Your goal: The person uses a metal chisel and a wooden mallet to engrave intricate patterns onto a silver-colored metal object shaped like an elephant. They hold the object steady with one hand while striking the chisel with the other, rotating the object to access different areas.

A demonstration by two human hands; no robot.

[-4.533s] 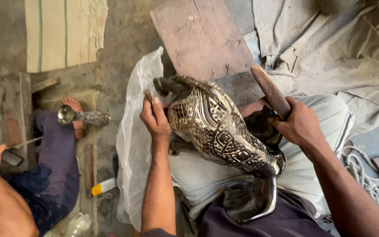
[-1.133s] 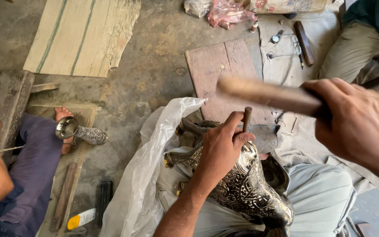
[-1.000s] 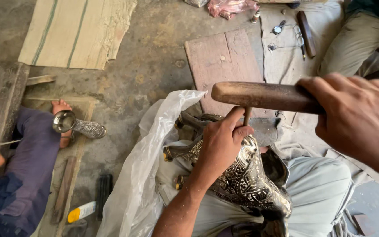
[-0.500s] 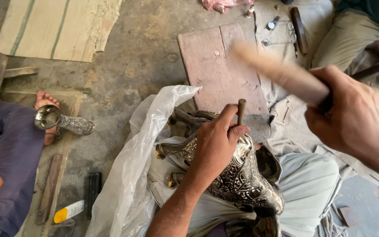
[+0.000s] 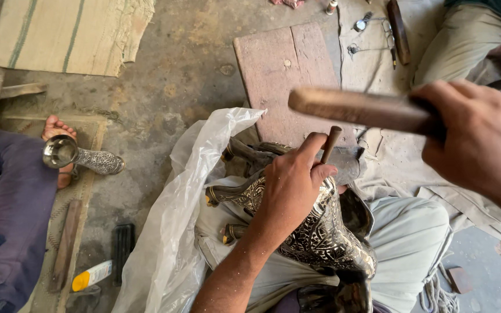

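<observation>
My left hand (image 5: 288, 188) pinches a thin punch (image 5: 330, 144) upright against the engraved metal vessel (image 5: 320, 237) lying across my lap, centre-bottom of frame. My right hand (image 5: 482, 145), upper right, is closed round a wooden mallet (image 5: 355, 108). The vessel looks heavy, rigid and slick, so I judge it best steadied by palm pressure on its body.

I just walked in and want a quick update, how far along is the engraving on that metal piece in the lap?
Done: dense pattern already covers most of the visible surface of the metal piece. In hand: the left hand holds a punch on its upper end, and the right hand has a wooden mallet raised above it. Left: the legs look plainer; the far side is hidden.
</observation>
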